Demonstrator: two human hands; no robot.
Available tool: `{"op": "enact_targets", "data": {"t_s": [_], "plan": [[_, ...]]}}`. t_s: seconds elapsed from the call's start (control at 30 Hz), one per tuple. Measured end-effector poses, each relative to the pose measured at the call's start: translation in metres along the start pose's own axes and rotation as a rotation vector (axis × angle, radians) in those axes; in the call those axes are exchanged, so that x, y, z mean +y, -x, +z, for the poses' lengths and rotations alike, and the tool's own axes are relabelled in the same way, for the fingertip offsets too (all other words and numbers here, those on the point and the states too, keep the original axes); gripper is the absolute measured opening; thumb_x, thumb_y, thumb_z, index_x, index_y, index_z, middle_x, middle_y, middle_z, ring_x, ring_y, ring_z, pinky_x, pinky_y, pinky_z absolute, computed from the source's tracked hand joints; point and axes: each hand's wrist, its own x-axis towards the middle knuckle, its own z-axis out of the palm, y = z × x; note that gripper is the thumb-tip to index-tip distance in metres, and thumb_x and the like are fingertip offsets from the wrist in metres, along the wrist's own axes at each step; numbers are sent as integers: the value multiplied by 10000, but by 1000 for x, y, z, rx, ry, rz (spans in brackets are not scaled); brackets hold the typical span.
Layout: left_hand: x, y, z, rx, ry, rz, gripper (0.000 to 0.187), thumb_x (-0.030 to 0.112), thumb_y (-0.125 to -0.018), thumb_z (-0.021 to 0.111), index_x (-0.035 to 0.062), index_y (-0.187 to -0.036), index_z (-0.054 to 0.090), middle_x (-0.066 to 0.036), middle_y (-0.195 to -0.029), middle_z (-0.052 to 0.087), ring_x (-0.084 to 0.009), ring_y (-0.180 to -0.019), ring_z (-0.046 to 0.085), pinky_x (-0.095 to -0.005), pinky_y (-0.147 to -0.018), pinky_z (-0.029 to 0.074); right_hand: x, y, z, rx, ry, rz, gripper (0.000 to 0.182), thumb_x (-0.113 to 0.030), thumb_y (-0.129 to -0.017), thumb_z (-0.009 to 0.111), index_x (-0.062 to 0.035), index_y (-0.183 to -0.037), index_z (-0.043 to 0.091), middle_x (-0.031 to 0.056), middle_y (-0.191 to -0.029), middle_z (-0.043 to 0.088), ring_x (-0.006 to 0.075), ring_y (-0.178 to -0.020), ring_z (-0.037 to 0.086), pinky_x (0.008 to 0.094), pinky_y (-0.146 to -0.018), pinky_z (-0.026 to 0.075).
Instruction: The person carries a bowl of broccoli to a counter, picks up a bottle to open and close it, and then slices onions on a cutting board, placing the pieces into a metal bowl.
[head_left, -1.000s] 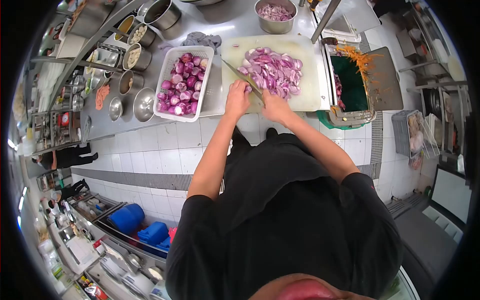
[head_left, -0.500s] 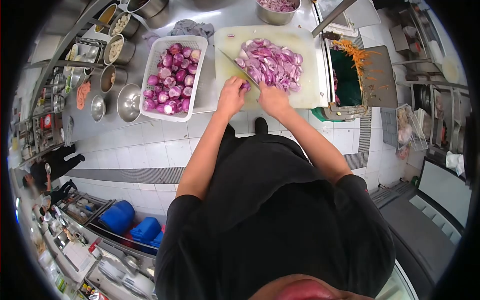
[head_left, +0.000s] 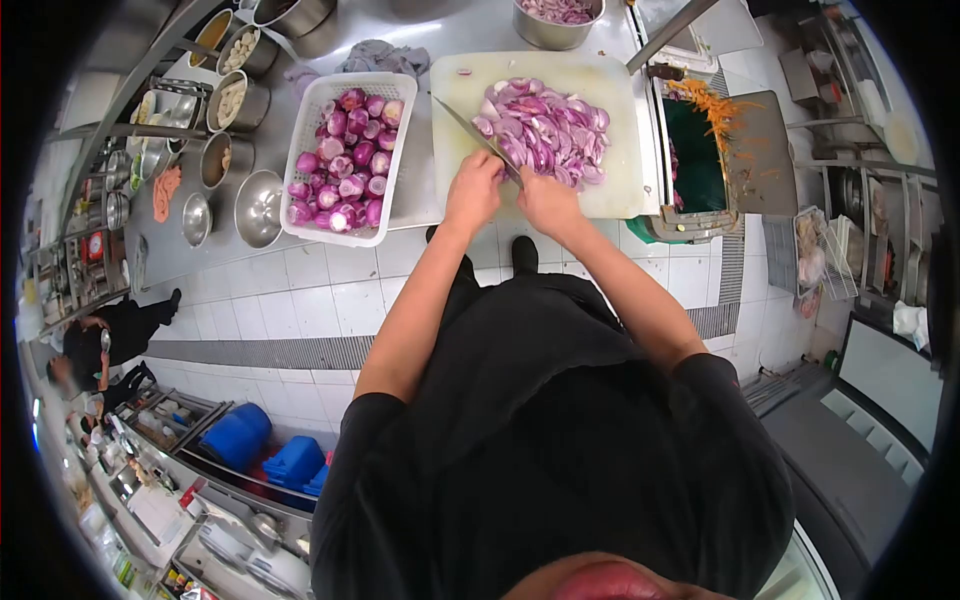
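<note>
Well, compared with half a second ago, the left hand (head_left: 474,190) sits nearer the knife (head_left: 468,128), and the piece of onion (head_left: 500,175) at its fingertips, plainly visible then, now shows as a mere purple sliver. Over to the left, the co-worker's legs (head_left: 150,318) have shifted a little, while the pile of sliced onions (head_left: 545,130) looks much the same. That left hand is curled down, fingers bunched around the piece, its fingertips close against the flat of the blade. The right hand (head_left: 550,205) is wrapped around the handle, knuckles up, and the blade slants away to the left, its tip by the left edge of the cutting board (head_left: 450,150). Both forearms reach forward from the body, converging at the board's near edge, which lies along the edge of the counter (head_left: 411,205). The slices take up the middle and right of the board, leaving bare strips beyond them and to the left. A slim stretch of steel separates the board from the white basket (head_left: 330,237) of peeled onions (head_left: 340,160); on the right, a green-lined bin (head_left: 690,222) stands just beside the worktop.
</note>
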Motion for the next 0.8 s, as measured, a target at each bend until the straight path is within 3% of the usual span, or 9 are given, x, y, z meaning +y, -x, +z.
{"op": "enact_targets", "data": {"t_s": [0.03,0.17,0.23,0.33,0.37,0.43,0.53,0.73,0.8], "plan": [[-1,0,-2,-15,-50,113,168,-7,-825,674,12,-991,657,-158,-1032,634,-397,-1025,613,-477,-909,502,2,-3,-1,-30,27,-20,224,-169,-949,573,-29,-1119,609,250,-905,742,444,-845,740,546,-763,589],[-3,-1,-2,-178,-190,196,136,5,-850,657,20,-984,672,-143,-1046,642,-385,-1043,617,-464,-904,511,-2,4,-21,-26,14,-18,214,-171,-931,590,-31,-1092,613,251,-871,737,442,-809,740,547,-738,590],[14,7,0,-111,-137,-381,189,-33,-840,624,34,-1009,676,-135,-1066,641,-373,-1063,615,-452,-895,515,-5,13,-8,-19,-1,16,205,-143,-907,587,-17,-1068,583,259,-851,727,441,-801,731,573,-710,571],[5,30,-3,103,-15,-185,239,-63,-819,595,37,-1029,652,-140,-1073,622,-371,-1071,607,-453,-891,514,-1,15,6,39,-16,-1,197,-137,-910,573,-22,-1069,593,260,-848,728,438,-793,736,569,-709,575],[-1,28,-4,106,-17,-181,239,-63,-819,595,37,-1029,652,-140,-1073,622,-371,-1071,607,-453,-891,514,-2,9,3,43,-16,-4,197,-137,-910,573,-22,-1069,593,260,-848,728,438,-793,736,569,-709,575],[-10,35,-1,21,-31,92,283,-90,-804,572,33,-1054,625,-155,-1088,603,-384,-1065,601,-464,-895,510,-5,8,-1,-22,38,16,214,-154,-912,615,-33,-1089,610,233,-880,748,412,-842,753,532,-751,592],[-10,24,6,-30,-32,54,280,-92,-812,560,26,-1061,611,-161,-1110,599,-393,-1076,598,-464,-908,510,-21,22,-38,-65,54,7,208,-126,-923,577,-31,-1106,615,240,-890,748,404,-854,756,526,-750,595],[-10,23,20,19,-40,18,256,-70,-821,556,24,-1053,608,-162,-1113,605,-393,-1082,601,-466,-917,513,-5,18,-12,-71,100,28,232,-126,-960,536,-33,-1153,622,235,-922,752,393,-874,759,515,-768,598],[-10,25,18,18,-27,5,250,-66,-822,559,23,-1049,610,-164,-1111,607,-392,-1080,604,-467,-914,515,-17,27,-37,-87,98,18,234,-135,-964,537,-36,-1158,624,235,-926,752,391,-876,759,513,-769,599]]}}
